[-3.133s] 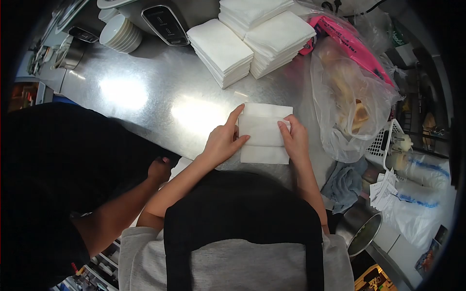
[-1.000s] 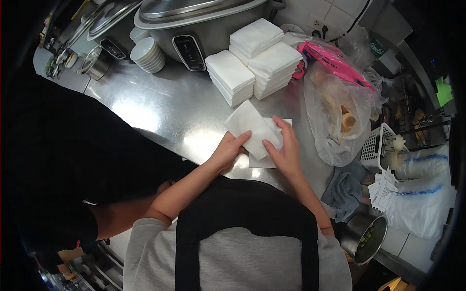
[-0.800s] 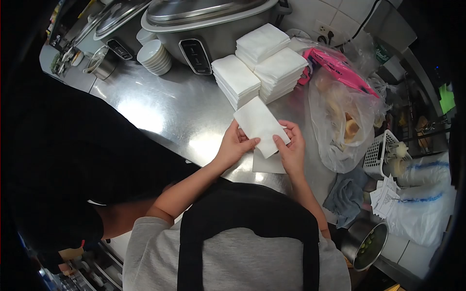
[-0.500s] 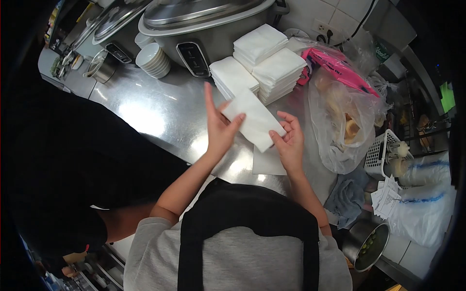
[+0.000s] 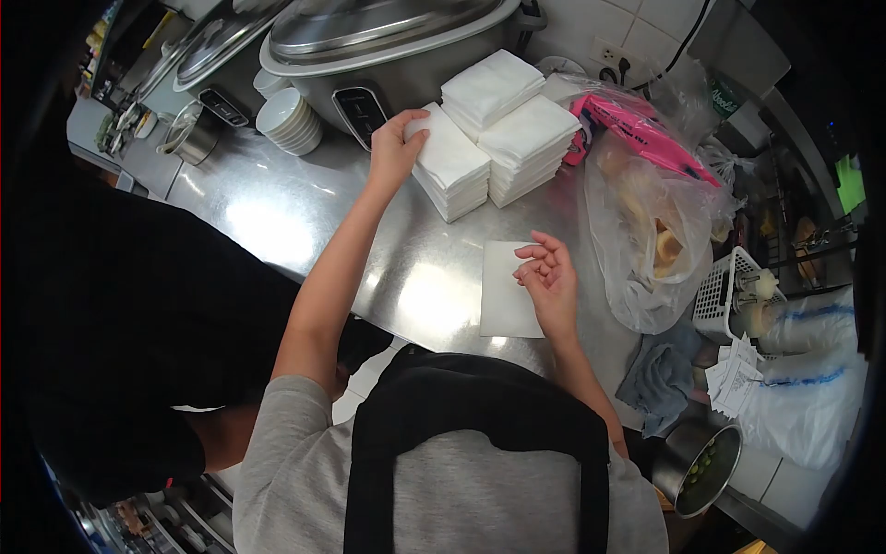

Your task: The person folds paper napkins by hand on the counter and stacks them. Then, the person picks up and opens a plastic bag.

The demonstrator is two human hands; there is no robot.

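Note:
My left hand (image 5: 397, 148) is at the far left corner of the front-left stack of folded white napkins (image 5: 454, 157), thumb and fingers closed on its top edge. Two more napkin stacks stand against it, one behind (image 5: 493, 85) and one to the right (image 5: 530, 138). A flat white sheet (image 5: 506, 300) lies on the steel counter near its front edge. Just over the sheet's right side, my right hand (image 5: 548, 277) hovers with fingers loosely curled and apart, nothing in it.
Large cookers (image 5: 388, 46) stand at the back, with stacked white bowls (image 5: 291, 120) in front. Plastic bags (image 5: 637, 249), a white basket (image 5: 724, 291), a grey cloth (image 5: 660, 379) and a metal pot (image 5: 697, 466) are at the right. A person in black (image 5: 138, 305) stands at the left.
The napkin held between both hands now lies on the front-left stack. My left hand has moved up and left to that stack; my right hand has let go and stayed near its place.

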